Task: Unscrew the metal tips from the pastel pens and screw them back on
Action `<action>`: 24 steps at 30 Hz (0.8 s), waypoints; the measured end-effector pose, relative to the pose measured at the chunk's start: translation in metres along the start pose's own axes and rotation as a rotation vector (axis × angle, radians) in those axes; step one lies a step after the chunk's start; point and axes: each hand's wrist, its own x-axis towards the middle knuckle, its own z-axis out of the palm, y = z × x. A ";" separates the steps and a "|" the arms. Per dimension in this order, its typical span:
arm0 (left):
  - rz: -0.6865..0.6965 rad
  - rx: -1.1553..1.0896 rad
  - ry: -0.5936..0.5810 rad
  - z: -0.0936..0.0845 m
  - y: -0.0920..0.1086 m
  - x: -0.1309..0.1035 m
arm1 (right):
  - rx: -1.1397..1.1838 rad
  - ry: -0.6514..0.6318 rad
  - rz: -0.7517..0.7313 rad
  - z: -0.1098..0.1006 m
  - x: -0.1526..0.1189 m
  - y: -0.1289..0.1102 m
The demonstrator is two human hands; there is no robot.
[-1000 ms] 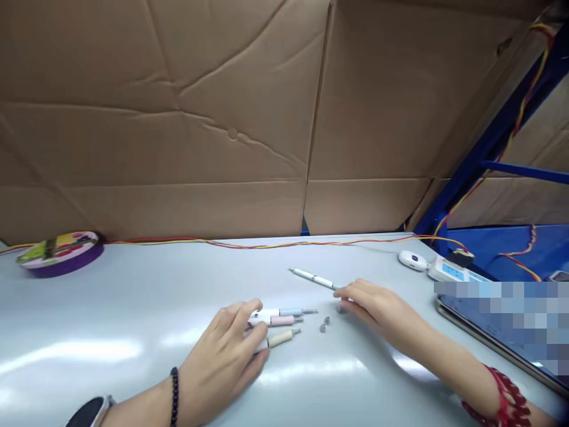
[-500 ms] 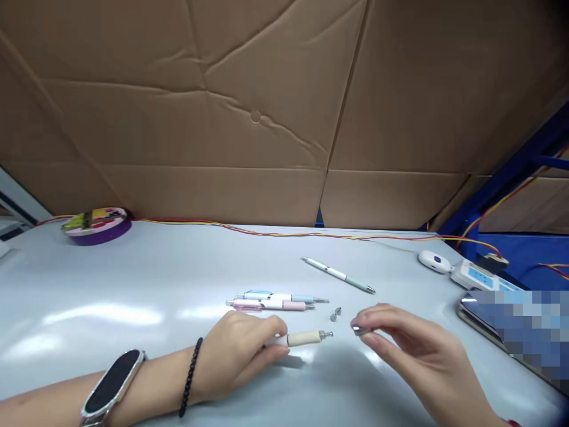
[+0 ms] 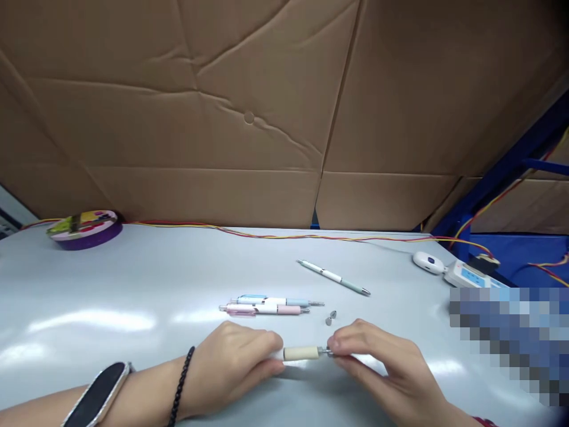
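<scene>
My left hand (image 3: 242, 370) is closed around the white rear part of a pen (image 3: 301, 353), whose cream grip and metal front end point right. The thumb and forefinger of my right hand (image 3: 382, 367) pinch a small silver pen tip at that front end, mostly covered by the fingertips. Beyond my hands lie a blue-and-white pen (image 3: 278, 301) and a pink-and-white pen (image 3: 267, 309), side by side. Two loose silver pen tips (image 3: 331, 318) rest just right of them. Farther back, a green-and-white pen (image 3: 333, 276) lies at a slant.
A round purple tin (image 3: 89, 237) sits at the table's back left. Red and yellow wires (image 3: 267, 235) run along the back edge to a white power strip (image 3: 471, 276) at right. A cardboard wall (image 3: 222, 130) stands behind the table (image 3: 178, 267).
My right hand has moved left with the silver tip, bringing it up to the cream pen's front end. My left hand still holds the pen. The view has shifted slightly.
</scene>
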 end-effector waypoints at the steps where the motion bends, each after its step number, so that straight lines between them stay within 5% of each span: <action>1: 0.000 -0.003 -0.001 0.000 0.000 0.000 | 0.008 -0.001 0.015 0.000 -0.001 0.001; 7: 0.007 -0.033 0.018 0.005 -0.004 -0.004 | 0.035 -0.009 0.058 0.002 -0.004 0.004; 16: -0.039 -0.140 -0.201 -0.002 -0.003 0.003 | -0.033 -0.064 0.029 0.007 -0.003 0.001; 24: -0.017 -0.178 -0.203 0.007 -0.007 -0.001 | -0.214 0.006 -0.030 0.020 -0.004 -0.001</action>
